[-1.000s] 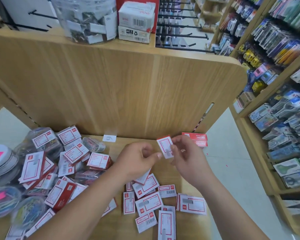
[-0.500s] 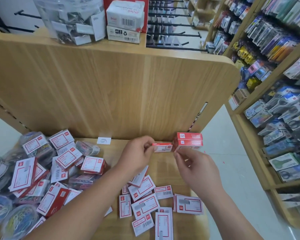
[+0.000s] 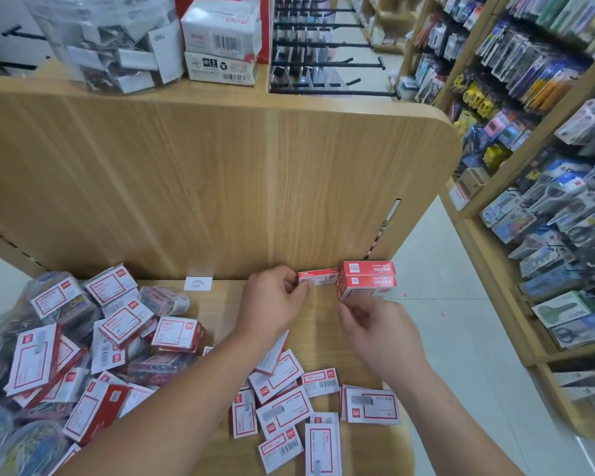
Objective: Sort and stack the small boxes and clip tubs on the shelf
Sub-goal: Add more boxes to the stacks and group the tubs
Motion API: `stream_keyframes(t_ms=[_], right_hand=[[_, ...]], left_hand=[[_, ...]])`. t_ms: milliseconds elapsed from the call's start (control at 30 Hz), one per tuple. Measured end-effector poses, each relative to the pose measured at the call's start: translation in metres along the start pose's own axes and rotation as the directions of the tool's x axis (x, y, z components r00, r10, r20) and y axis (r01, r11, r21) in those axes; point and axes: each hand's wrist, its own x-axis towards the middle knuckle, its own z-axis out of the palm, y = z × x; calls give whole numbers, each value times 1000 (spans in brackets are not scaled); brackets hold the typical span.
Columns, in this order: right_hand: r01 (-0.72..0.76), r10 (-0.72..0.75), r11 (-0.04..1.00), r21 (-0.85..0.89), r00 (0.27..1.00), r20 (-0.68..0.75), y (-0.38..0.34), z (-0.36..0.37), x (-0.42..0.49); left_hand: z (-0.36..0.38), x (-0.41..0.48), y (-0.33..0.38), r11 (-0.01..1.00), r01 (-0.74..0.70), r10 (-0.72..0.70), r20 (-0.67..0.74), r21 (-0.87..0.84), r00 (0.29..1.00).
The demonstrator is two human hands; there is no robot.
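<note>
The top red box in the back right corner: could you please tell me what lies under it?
A second red box lies directly under the top red box. The shelf board beneath the pair is covered.

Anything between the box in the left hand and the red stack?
Nothing visible. The box in the left hand sits just left of the red stack; the right hand is in front, not between.

The upright light-wood back panel [image 3: 220,201] stops me ahead. The two stacked red-and-white cardboard boxes [image 3: 368,280] fill the right corner; a heap of red-framed boxes and clear tubs [image 3: 124,321] crowds my left. The bare shelf board [image 3: 322,324] lies open between.
</note>
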Motion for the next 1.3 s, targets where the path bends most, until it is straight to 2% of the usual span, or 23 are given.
stream_keyframes(t_ms=[200, 433, 533, 633, 733, 833, 900, 967, 1033, 1067, 1133, 1233, 1300], right_hand=[[-9, 11, 997, -70, 1000, 23, -2, 0, 1], [28, -24, 998, -53, 997, 72, -5, -7, -7], [39, -39, 999, 6, 994, 98, -10, -7, -13], [30, -42, 996, 83, 989, 142, -18, -2, -19], [30, -53, 992, 119, 981, 189, -23, 4, -24], [33, -64, 986, 165, 981, 183, -22, 5, -27], [31, -83, 959, 283, 982, 171, -21, 1, -29], [13, -110, 895, 446, 975, 193, -24, -6, -31], [-25, -125, 806, 591, 969, 211, -30, -14, -31], [-51, -117, 766, 640, 969, 216, -33, -18, -32], [-99, -83, 723, 683, 970, 228, -35, -23, -32], [-132, -31, 716, 685, 975, 221, -34, -29, -32], [-139, -10, 718, 681, 978, 210, -32, -32, -30]], left_hand=[[4, 6, -1, 998, -8, 10, -27, 67, 1000], [-32, -2, -1, 1000, 7, -7, 84, 6, 996], [-73, -16, 1, 976, 8, -63, 250, 216, 966], [-90, -44, 11, 862, -63, -183, 425, 503, 887], [-82, -62, 15, 782, -137, -166, 415, 608, 895], [-76, -64, 12, 816, -232, 1, 401, 530, 916], [-79, -64, 12, 875, -276, 96, 417, 399, 904], [-85, -64, 20, 972, -180, 85, 483, 153, 872], [-89, -62, 30, 997, -42, 73, 567, -69, 820], [-92, -61, 35, 990, 9, 72, 568, -139, 820], [-95, -60, 40, 967, 102, 32, 513, -232, 858], [-95, -57, 40, 920, 232, -70, 450, -315, 890], [-93, -57, 38, 901, 261, -95, 430, -347, 898]])
